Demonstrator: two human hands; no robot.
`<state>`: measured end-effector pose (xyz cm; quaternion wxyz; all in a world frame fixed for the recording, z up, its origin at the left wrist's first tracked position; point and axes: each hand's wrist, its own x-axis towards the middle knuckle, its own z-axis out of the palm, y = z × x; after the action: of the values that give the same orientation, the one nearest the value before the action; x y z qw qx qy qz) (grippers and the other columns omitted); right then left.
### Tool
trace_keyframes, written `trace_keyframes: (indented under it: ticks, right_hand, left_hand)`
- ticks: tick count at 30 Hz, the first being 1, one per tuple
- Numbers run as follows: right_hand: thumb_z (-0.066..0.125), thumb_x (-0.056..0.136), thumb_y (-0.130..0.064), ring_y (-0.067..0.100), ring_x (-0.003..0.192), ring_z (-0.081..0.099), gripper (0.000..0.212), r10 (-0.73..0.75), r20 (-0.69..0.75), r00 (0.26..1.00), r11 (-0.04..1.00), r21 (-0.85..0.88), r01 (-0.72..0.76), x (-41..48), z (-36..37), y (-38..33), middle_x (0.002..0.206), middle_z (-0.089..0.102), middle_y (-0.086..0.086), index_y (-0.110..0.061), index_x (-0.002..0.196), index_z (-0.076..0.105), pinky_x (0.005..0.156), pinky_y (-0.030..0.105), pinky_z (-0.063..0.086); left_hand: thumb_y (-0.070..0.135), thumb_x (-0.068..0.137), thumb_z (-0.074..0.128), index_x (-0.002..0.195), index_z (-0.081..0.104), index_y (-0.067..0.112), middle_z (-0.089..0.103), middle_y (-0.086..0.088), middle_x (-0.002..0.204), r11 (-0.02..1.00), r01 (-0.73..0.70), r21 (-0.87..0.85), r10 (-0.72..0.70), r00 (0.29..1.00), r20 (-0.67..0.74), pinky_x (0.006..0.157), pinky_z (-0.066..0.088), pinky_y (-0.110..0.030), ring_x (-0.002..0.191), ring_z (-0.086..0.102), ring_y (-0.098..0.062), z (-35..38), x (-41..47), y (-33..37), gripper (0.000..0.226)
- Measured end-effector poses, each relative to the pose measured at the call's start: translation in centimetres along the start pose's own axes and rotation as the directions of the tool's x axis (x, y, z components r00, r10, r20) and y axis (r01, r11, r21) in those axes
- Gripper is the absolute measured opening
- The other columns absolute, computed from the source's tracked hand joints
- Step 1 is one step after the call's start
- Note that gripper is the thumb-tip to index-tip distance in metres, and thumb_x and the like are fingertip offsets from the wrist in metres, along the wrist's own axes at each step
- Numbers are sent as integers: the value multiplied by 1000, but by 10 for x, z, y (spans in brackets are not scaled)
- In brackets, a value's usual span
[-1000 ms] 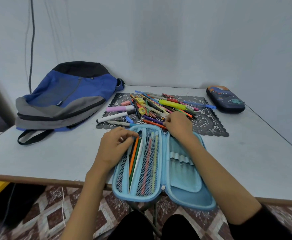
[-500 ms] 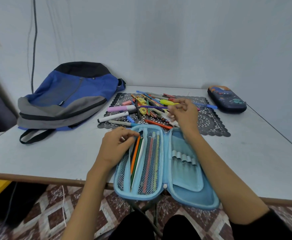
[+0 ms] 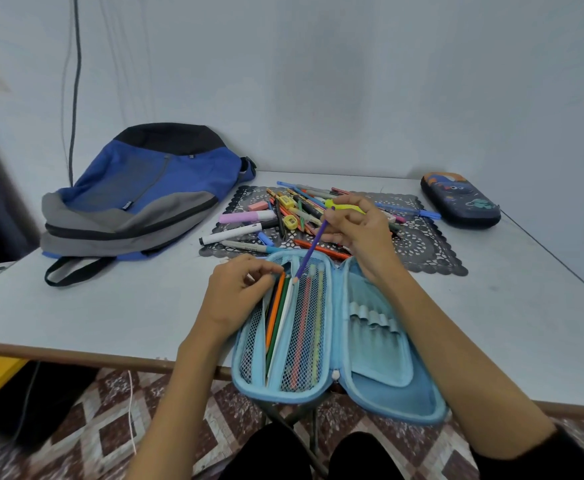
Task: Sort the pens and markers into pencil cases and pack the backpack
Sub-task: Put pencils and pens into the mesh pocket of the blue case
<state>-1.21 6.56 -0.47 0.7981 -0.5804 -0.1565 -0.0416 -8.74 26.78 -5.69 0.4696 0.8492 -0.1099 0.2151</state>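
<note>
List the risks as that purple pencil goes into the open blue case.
1. The right hand holds the purple pencil tip-down at the top of the mesh pocket; the tip may snag there rather than slide in.
2. The blue case overhangs the table edge; pressing down might tip it off.

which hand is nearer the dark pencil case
Right. The right hand holds a purple pencil left of the dark pencil case; the left hand, farther, grips the open blue case.
</note>
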Motion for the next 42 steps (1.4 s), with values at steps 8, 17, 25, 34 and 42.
trace_keyframes:
  ticks: [8, 17, 25, 34, 42]
  right_hand:
    - [70, 83, 1, 26, 69, 68, 16, 52, 155, 986, 990, -136, -31, -6, 15, 6, 78, 66, 16, -1, 96, 60, 55, 25, 55]
    - [83, 74, -25, 11, 59, 45, 24, 77, 399, 914, 764, -612, 203, -14, 23, 8, 67, 62, -20, -9, 86, 70, 53, 22, 37]
    - [81, 75, -31, 8, 63, 41, 21, 74, 476, 876, 626, -706, 331, -11, 21, 17, 71, 52, -9, -14, 74, 69, 58, 27, 34]
    - [75, 81, -20, 4, 65, 54, 7, -51, 322, 945, 714, -650, 260, -5, 16, 5, 77, 67, -8, -15, 78, 72, 63, 16, 46]
    - [74, 82, -12, 3, 58, 55, 4, -37, -101, 994, 690, -722, -48, 28, -33, 0, 70, 64, -6, -14, 83, 71, 61, 22, 44]
  left_hand:
    - [37, 77, 58, 94, 76, 29, 68, 7, 85, 999, -20, 26, 20, 1000, -3, 64, 45, -18, 77, 58, -7, -1, 2, -2, 26]
    - [42, 76, 54, 91, 74, 33, 68, 6, 84, 998, -60, 34, 61, 998, -28, 65, 46, -19, 76, 59, -8, -1, 2, -3, 26]
    - [44, 74, 53, 88, 69, 44, 68, 9, 84, 998, -60, 29, 61, 998, -31, 63, 45, -14, 77, 59, -7, -1, 3, 0, 22]
    - [25, 79, 61, 89, 74, 34, 69, 7, 86, 999, -41, 15, 41, 999, -30, 62, 42, -8, 74, 58, -4, 0, 2, -2, 19]
    - [26, 79, 62, 87, 73, 37, 68, 10, 84, 1000, -25, 15, 25, 999, -30, 63, 41, -10, 73, 57, -4, 1, 1, 0, 17]
